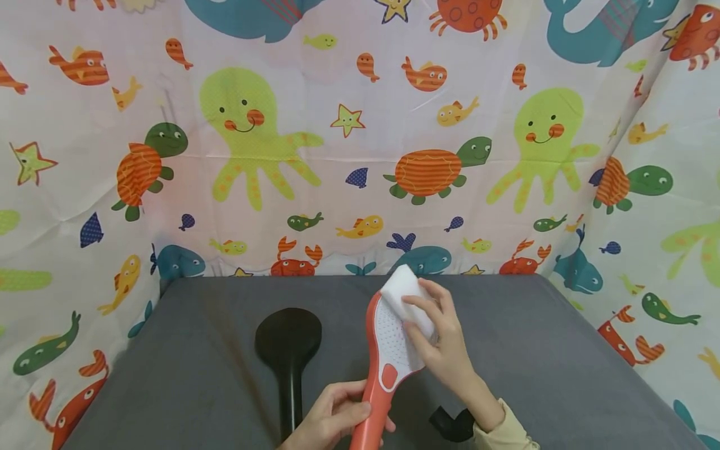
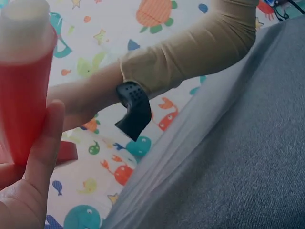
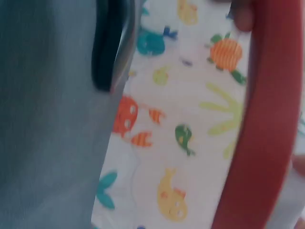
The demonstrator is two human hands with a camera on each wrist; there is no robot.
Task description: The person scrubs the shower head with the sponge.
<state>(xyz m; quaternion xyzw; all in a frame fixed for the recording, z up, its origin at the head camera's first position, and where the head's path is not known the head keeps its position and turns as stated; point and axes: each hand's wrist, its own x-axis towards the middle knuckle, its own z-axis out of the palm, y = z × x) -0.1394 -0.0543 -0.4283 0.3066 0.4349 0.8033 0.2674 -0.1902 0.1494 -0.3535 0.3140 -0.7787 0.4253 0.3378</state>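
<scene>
My left hand [image 1: 340, 415] grips the handle of a coral-red handheld shower head [image 1: 377, 400], which has a white dotted face and an oval red button. The head points up and away, tilted slightly right. My right hand [image 1: 444, 337] pinches a white sponge [image 1: 407, 300] against the upper right of that face. In the left wrist view, my left thumb and fingers [image 2: 45, 148] wrap the red handle, whose whitish end [image 2: 24, 24] shows. Blurred in the right wrist view is the red body [image 3: 267, 119]; few fingers show there.
A black round-headed object with a long handle [image 1: 289, 340] lies on the grey table [image 1: 197, 350], left of the shower head. A black band-like piece [image 1: 452, 425] sits by my right wrist. Behind and at both sides hangs a sea-animal printed cloth [image 1: 360, 156].
</scene>
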